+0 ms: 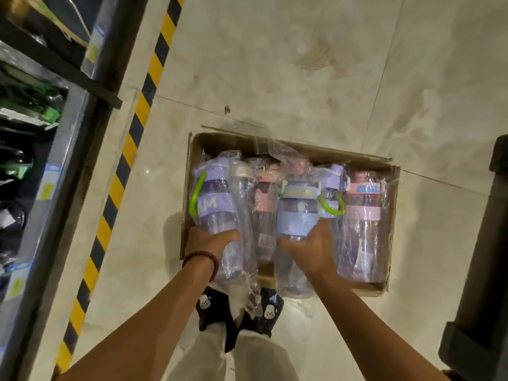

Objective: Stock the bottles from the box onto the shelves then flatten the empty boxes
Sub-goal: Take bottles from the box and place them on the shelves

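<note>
Below, on the glossy pale tiled floor (316, 64), sits one open cardboard box (299, 149), brown, corrugated, rectangular; it serves here as the landmark.

Contents: several water bottles, each sleeved in crinkled clear plastic film, lying side by side in the box with caps towards its far wall.

Left hand (209, 243): over the box's near left corner, fingers curled round the purple bottle (217, 204), a translucent cylinder with a lilac band and a bright green loop handle. A red bead bracelet (203, 259) circles that wrist.

Right hand (313, 248): over the box's near middle, fingers and thumb wrapped round the blue bottle (295, 213), clear-bodied, with a matte pale-blue sleeve and a rounded lid.

Pink bottle (362, 204): at the box's right end, with a pink band and lid, lying in the box.

Left of the box: a yellow-and-black striped tape line (132, 141) on the floor, and beyond it dark metal shelves (68, 127) holding blurred goods.

Near side of the box: dark shoes (214, 306) with small white motifs.
</note>
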Motion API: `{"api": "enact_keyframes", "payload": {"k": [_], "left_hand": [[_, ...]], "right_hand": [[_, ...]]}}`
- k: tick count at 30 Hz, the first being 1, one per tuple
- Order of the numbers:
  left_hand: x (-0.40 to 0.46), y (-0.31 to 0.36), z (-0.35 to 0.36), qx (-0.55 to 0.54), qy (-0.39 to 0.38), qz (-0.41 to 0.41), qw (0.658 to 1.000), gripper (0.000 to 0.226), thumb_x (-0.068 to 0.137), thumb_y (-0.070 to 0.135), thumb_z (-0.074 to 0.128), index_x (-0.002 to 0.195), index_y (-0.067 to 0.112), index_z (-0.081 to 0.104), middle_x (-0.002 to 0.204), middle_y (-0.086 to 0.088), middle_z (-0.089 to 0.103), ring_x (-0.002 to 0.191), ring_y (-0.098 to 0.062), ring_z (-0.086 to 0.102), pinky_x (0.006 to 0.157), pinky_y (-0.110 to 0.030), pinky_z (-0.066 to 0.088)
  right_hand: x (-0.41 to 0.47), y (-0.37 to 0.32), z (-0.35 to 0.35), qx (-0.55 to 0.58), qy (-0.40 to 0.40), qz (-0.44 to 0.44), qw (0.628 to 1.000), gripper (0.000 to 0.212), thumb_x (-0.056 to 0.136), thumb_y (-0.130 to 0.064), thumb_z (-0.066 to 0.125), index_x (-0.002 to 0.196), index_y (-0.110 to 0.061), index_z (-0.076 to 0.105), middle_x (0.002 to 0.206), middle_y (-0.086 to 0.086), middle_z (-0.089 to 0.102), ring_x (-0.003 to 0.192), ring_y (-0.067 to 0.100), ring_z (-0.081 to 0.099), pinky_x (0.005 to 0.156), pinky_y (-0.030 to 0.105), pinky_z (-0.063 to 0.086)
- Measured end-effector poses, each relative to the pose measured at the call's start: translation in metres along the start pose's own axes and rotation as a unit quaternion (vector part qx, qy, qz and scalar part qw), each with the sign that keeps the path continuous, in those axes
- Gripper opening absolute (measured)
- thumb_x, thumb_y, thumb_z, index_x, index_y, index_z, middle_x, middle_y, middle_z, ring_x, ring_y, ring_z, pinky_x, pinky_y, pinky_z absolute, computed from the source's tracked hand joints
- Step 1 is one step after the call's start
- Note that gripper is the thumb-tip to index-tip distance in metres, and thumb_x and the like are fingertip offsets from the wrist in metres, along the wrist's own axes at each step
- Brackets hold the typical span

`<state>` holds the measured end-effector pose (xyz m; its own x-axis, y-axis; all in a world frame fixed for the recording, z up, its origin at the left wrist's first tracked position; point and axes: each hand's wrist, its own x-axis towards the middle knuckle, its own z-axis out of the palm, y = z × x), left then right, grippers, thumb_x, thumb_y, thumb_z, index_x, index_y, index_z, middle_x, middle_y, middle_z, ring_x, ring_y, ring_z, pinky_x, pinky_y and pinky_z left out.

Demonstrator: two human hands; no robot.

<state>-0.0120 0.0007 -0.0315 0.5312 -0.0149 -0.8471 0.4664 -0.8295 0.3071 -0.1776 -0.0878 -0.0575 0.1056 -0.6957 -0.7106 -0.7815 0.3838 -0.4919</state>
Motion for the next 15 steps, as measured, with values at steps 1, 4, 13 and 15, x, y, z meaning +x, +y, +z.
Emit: {"api": "enact_keyframes", "payload": {"k": [1, 4, 13, 15], "left_hand": [[-0.004, -0.002, -0.008, -0.008, -0.005, 0.005, 1.000, 0.094, 0.021, 0.036, 0.075, 0.111, 0.014, 0.058, 0.101, -0.007, 0.067, 0.086, -0.028, 0.066, 0.079, -0.043, 0.057], [-0.030, 0.005, -0.038, -0.021, -0.044, 0.025, 0.998, 0.081, 0.026, 0.032, 0.076, 0.103, 0.012, 0.064, 0.092, -0.008, 0.070, 0.078, -0.025, 0.068, 0.067, -0.034, 0.057], [-0.110, 0.047, -0.164, -0.117, -0.015, 0.170, 0.978, 0.047, 0.062, -0.004, 0.081, 0.091, 0.019, 0.052, 0.085, 0.006, 0.056, 0.078, -0.012, 0.056, 0.064, -0.022, 0.043], [-0.130, 0.053, -0.197, -0.145, 0.002, 0.189, 0.971, 0.052, 0.062, -0.004, 0.081, 0.100, 0.014, 0.051, 0.086, 0.009, 0.054, 0.078, -0.006, 0.053, 0.072, -0.025, 0.042]], "right_hand": [[-0.010, -0.005, -0.003, 0.013, -0.008, -0.009, 1.000, 0.083, 0.043, -0.050, 0.079, 0.113, -0.015, 0.051, 0.094, 0.001, 0.064, 0.081, 0.015, 0.066, 0.067, 0.040, 0.060], [-0.045, -0.032, -0.014, 0.056, -0.027, -0.031, 0.998, 0.064, 0.056, -0.024, 0.085, 0.108, -0.019, 0.048, 0.093, 0.000, 0.062, 0.082, 0.014, 0.065, 0.073, 0.039, 0.058], [-0.134, -0.168, -0.043, 0.101, -0.129, -0.186, 0.969, 0.047, 0.065, 0.009, 0.075, 0.094, -0.024, 0.059, 0.082, -0.011, 0.069, 0.078, 0.005, 0.065, 0.066, 0.021, 0.053], [-0.153, -0.202, -0.042, 0.078, -0.141, -0.221, 0.962, 0.047, 0.058, -0.009, 0.076, 0.100, -0.023, 0.058, 0.084, -0.009, 0.068, 0.078, 0.005, 0.065, 0.065, 0.022, 0.052]]}}
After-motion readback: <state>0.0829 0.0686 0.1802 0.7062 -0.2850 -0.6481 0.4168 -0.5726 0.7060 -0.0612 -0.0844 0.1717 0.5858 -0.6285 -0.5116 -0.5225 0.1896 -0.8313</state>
